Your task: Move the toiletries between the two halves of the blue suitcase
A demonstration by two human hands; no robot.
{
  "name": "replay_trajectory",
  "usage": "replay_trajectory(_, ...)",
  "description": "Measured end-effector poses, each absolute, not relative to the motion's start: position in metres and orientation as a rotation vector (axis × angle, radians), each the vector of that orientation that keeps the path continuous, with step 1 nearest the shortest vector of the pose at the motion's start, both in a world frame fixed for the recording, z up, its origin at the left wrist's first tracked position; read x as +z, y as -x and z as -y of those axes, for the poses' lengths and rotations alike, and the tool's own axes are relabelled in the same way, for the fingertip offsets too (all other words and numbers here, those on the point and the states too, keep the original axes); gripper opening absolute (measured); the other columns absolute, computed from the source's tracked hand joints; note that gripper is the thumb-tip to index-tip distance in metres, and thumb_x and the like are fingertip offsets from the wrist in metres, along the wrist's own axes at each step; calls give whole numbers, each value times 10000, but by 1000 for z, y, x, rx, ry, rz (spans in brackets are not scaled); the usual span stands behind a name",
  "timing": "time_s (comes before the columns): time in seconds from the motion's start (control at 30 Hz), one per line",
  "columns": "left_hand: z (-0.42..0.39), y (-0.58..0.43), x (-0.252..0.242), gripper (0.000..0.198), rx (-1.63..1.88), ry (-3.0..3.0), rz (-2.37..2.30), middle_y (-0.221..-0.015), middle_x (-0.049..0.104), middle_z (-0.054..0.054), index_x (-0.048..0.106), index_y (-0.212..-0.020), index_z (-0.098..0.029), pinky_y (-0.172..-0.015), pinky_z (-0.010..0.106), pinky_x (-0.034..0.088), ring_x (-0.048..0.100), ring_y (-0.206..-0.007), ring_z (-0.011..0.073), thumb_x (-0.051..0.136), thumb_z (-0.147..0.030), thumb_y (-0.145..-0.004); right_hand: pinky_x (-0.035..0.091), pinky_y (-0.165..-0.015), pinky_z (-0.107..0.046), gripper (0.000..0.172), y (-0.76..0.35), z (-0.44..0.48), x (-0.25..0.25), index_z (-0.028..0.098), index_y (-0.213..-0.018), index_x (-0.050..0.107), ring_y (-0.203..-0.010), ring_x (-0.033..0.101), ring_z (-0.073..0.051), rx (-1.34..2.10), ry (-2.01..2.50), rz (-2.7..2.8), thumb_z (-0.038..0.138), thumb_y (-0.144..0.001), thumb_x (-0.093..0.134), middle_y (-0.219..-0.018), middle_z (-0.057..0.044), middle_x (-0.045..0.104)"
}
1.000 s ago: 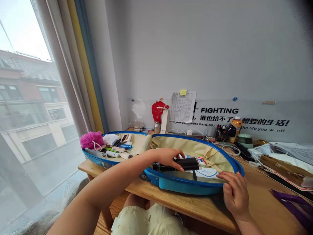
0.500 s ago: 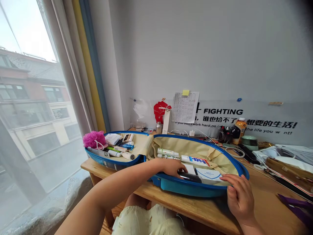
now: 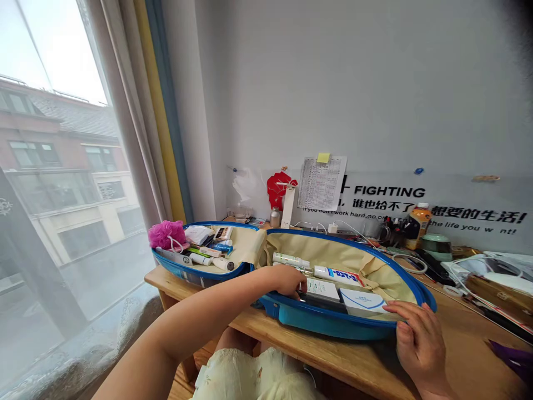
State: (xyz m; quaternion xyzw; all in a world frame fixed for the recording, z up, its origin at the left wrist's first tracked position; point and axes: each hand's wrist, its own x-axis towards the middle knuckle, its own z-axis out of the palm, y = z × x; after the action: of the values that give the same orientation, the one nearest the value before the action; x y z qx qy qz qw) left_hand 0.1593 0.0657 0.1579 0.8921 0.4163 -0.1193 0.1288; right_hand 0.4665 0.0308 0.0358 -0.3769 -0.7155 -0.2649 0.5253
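A blue suitcase [image 3: 333, 326] lies open on a wooden desk [image 3: 358, 361], both halves lined in beige. My left hand [image 3: 287, 280] reaches into the right half, its fingers curled on the left end of a black bottle [image 3: 322, 303] that lies along the near wall. Behind the bottle are two white boxes [image 3: 323, 289], a white toothpaste tube [image 3: 337, 273] and green-and-white tubes [image 3: 289, 259]. My right hand [image 3: 420, 341] rests with its fingers flat on the suitcase's near right rim and holds nothing.
The suitcase's left half [image 3: 195, 275] holds a pink bath puff [image 3: 166, 233] and several small tubes and packets. An orange drink bottle [image 3: 416, 225], cables, a green bowl [image 3: 435, 244] and papers crowd the desk's back and right. A window and curtains fill the left side.
My left hand has lowered the black bottle from above the boxes down to the near wall of the right half. My right hand has stayed on the rim.
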Motion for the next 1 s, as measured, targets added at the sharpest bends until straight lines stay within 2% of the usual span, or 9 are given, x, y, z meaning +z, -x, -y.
replay_trajectory(0.2, -69, -159, 149, 361, -285, -2608, -1220, -1123, 728, 48, 673, -1119, -230, -795, 323, 509, 674, -1041, 259, 753, -252, -767, 418, -958, -422, 272, -467, -33, 35, 233, -862, 634, -843, 650, -216, -628, 860, 1708, 308, -941, 385, -878, -54, 694)
replay_trajectory(0.33, -65, -150, 153, 306, -196, -2644, -1169, -1156, 705, 36, 663, -1129, -249, -827, 304, 495, 659, -1050, 230, 685, -363, -845, 419, -975, -439, 305, -468, -34, 32, 230, -856, 638, -845, 650, -219, -632, 889, 1700, 329, -946, 364, -874, -60, 693)
replay_trajectory(0.43, -59, -128, 162, 313, 40, -2693, -1161, -1221, 663, 53, 647, -1177, -246, -895, 302, 481, 634, -1082, 211, 567, -406, -921, 421, -969, -443, 281, -469, -34, 31, 230, -857, 632, -841, 651, -222, -631, 888, 1712, 317, -940, 378, -876, -62, 695)
replay_trajectory(0.5, -57, -104, 170, 313, 269, -2695, -1203, -1191, 669, 57, 657, -1166, -241, -929, 304, 475, 628, -1072, 205, 509, -401, -942, 425, -956, -441, 272, -469, -34, 32, 234, -855, 629, -834, 655, -226, -631, 886, 1716, 308, -934, 380, -877, -65, 698)
replay_trajectory(0.6, -61, -56, 179, 343, 541, -2572, -1465, -1158, 692, 41, 672, -1143, -249, -957, 306, 475, 625, -1059, 202, 435, -406, -950, 431, -938, -442, 284, -469, -34, 33, 251, -858, 641, -830, 665, -236, -619, 919, 1698, 319, -927, 374, -865, -63, 703)
replay_trajectory(0.67, -66, -18, 183, 393, 611, -2455, -1706, -1211, 684, 37, 664, -1162, -248, -958, 320, 482, 620, -1073, 213, 379, -409, -945, 434, -929, -442, 278, -469, -34, 33, 268, -874, 651, -830, 669, -241, -608, 928, 1690, 325, -921, 384, -856, -58, 705)
replay_trajectory(0.77, -70, 39, 184, 419, 553, -2347, -1937, -1179, 702, 52, 665, -1152, -228, -939, 342, 493, 626, -1046, 231, 359, -378, -909, 433, -923, -445, 261, -467, -33, 35, 278, -889, 656, -824, 671, -242, -607, 910, 1685, 326, -922, 401, -854, -56, 706)
replay_trajectory(0.93, -62, 107, 174, 324, 324, -2232, -2171, -1021, 740, 46, 710, -982, -244, -900, 349, 498, 641, -1008, 261, 474, -327, -775, 434, -928, -447, 276, -464, -31, 38, 275, -881, 648, -825, 670, -236, -608, 905, 1682, 336, -941, 386, -846, -59, 707)
replay_trajectory(1.0, -59, 120, 168, 345, 236, -2204, -2210, -1002, 739, 57, 711, -1005, -238, -866, 354, 508, 656, -978, 270, 480, -314, -760, 434, -931, -448, 281, -464, -31, 38, 270, -862, 637, -825, 673, -236, -604, 917, 1683, 346, -943, 379, -844, -64, 709)
